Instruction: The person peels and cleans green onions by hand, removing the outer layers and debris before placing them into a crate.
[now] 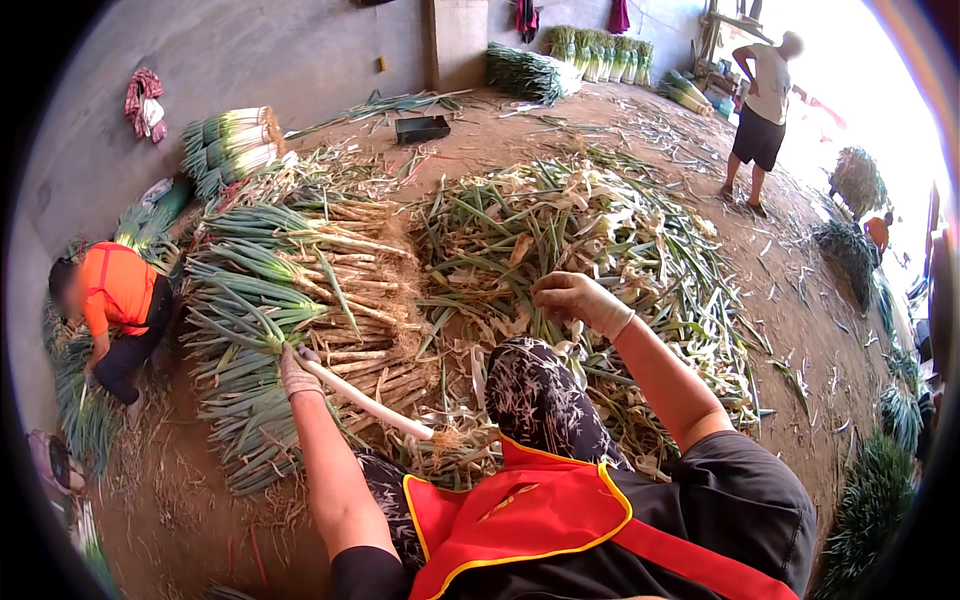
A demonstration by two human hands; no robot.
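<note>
Around us a grey plastered wall (270, 60) runs along the back and left of the room, above a brown floor (690, 150) strewn with scraps of leaf, while bright daylight pours in at the far right. In the middle sits the worker, in a red apron with yellow edging (510, 520) and dark trousers with a pale leaf pattern (545, 405). The left hand, in a thin pale glove (298, 372), is closed around one long green onion with a smooth white stalk (372, 400), its stalk slanting down to the right, a tuft of tan roots at the tip near the worker's lap. The right hand, in a matching pale glove (585, 302), hangs with bent fingers over a broad heap of loose green and whitish leaves (560, 225) (from here I can't tell whether anything is pinched in it). Beside that heap, to its left, lies a thick row of rooty, earth-brown onions with green tops (345, 285), roots toward the heap. Further back I see a shallow black rectangular tray (422, 129) on the floor and neat bundles of white-stalked onions (235, 148) near the wall. A co-worker in an orange top (118, 285) bends low at the left, and another person in a light shirt and dark shorts (767, 95) stands near the brightness
</note>
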